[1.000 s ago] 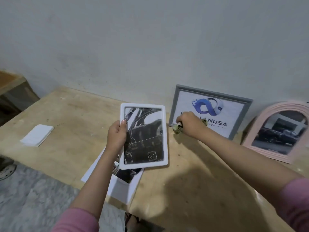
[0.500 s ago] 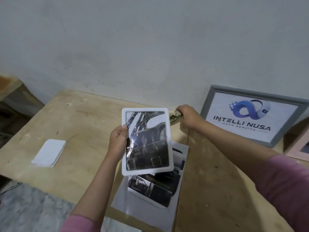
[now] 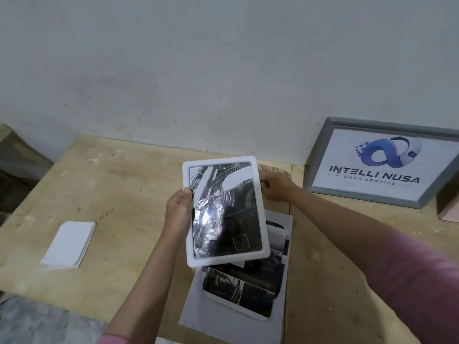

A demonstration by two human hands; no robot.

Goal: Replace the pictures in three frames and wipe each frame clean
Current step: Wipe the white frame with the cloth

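White frame (image 3: 225, 259) with black-and-white picture; grey frame (image 3: 320, 155) with blue logo.

My plywood table (image 3: 129, 184) abuts a pale plastered wall (image 3: 198, 70) (scuffed and speckled), with grey mottled floor (image 3: 37, 324) at lower left.

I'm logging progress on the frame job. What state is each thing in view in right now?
white frame: held up off the table, picture inside, glare on its front
left hand: grips the white frame's left edge
right hand: behind the frame's right edge, fingers curled; its hold is hidden
grey frame: leaning against the wall, logo print inside
loose prints: flat on the table
white pad: flat, untouched
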